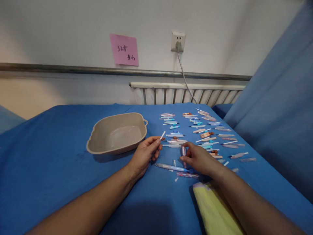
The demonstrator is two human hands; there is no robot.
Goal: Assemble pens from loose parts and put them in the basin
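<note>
My left hand [148,150], fingers closed, pinches a thin white pen refill [162,135] that points up and to the right. Beside the disassembled pens, my right hand [195,157] has its thumb and fingertips closed on a pinkish see-through pen barrel [184,156]. Between the hands and a little nearer to me lies a light-blue pen [171,167]. Close by are a red-patterned pen barrel [187,175] and small white cone-shaped pieces [176,179]. Beyond my hands, many pen barrels and white refills are spread in rows, such as a refill with a blue part [175,135].
A beige plastic basin [117,133] stands on the blue sheet [61,163] left of the pens. A folded yellow cloth [215,209] lies under my right forearm. At the back are a radiator [181,85], a plugged-in cable [182,68] and a pink note [124,49]. A blue curtain [276,98] hangs right.
</note>
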